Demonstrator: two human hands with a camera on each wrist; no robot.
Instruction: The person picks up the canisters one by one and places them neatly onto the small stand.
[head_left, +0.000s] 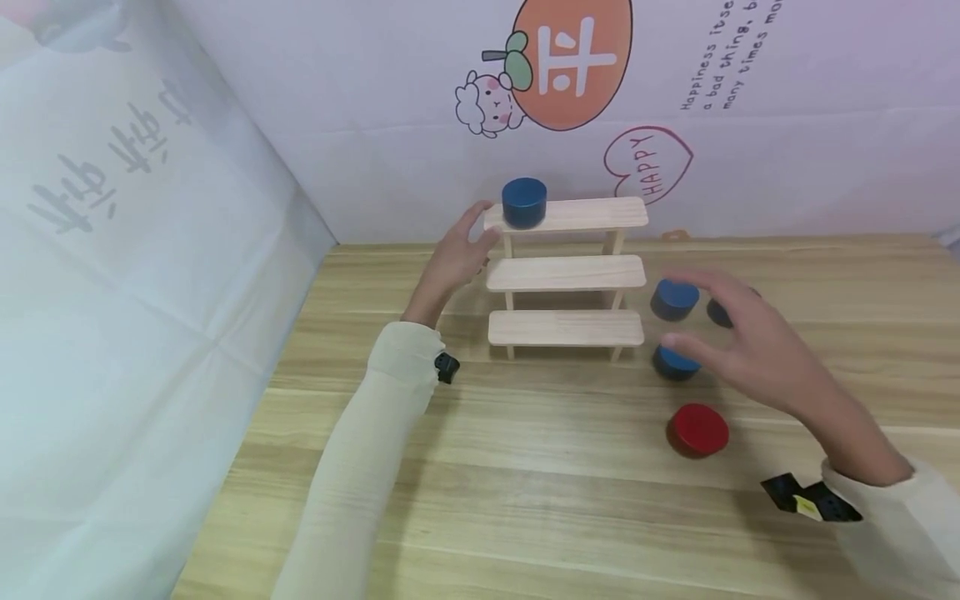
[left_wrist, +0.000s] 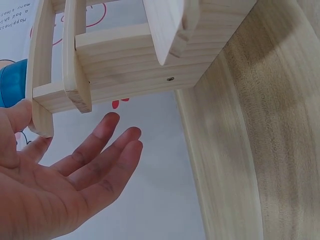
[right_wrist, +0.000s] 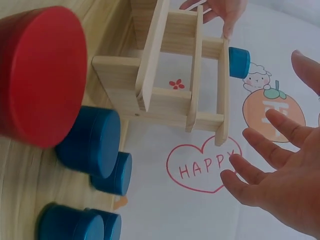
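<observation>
A three-tier wooden display stand (head_left: 566,272) stands on the table, steps facing me. On its top board, near the left end, sits a short blue cylinder (head_left: 524,202). My left hand (head_left: 455,260) pinches the left end of that top board between thumb and index finger; its other fingers extend below, as the left wrist view shows. Fingers spread and holding nothing, my right hand (head_left: 757,346) hovers over the cylinders right of the stand. Beneath it are two blue cylinders, one farther back (head_left: 674,300) and one nearer (head_left: 677,364), both partly covered by the hand.
A red cylinder (head_left: 697,431) lies nearest me on the right. Another dark cylinder (head_left: 718,313) is mostly hidden behind the right hand. The wood-grain table (head_left: 525,483) meets a printed white cloth (head_left: 390,158) behind the stand, and a white sheet (head_left: 150,275) hangs along the left.
</observation>
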